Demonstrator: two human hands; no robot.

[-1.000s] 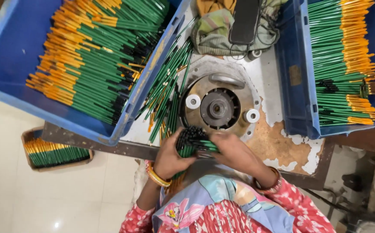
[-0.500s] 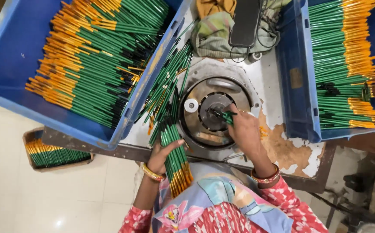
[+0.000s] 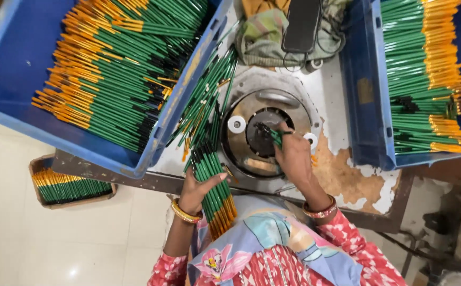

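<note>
My left hand (image 3: 198,189) grips a bundle of green pencils (image 3: 213,182) with black tips and yellow ends, held near the table's front edge. My right hand (image 3: 293,156) pinches a few green pencils (image 3: 274,135) and presses their black tips against the dark hub (image 3: 262,139) of a round metal machine disc (image 3: 246,159). A loose pile of the same pencils (image 3: 205,103) lies on the table left of the disc.
A large blue crate (image 3: 135,159) full of green pencils stands at the left, another blue crate (image 3: 365,106) at the right. A cloth bag with a dark phone (image 3: 301,24) lies behind the disc. A small box of pencils (image 3: 66,185) sits on the floor.
My hands held one bundle together in front of the disc. The right hand then took a few pencils up to the hub, while the left hand kept the bundle.
</note>
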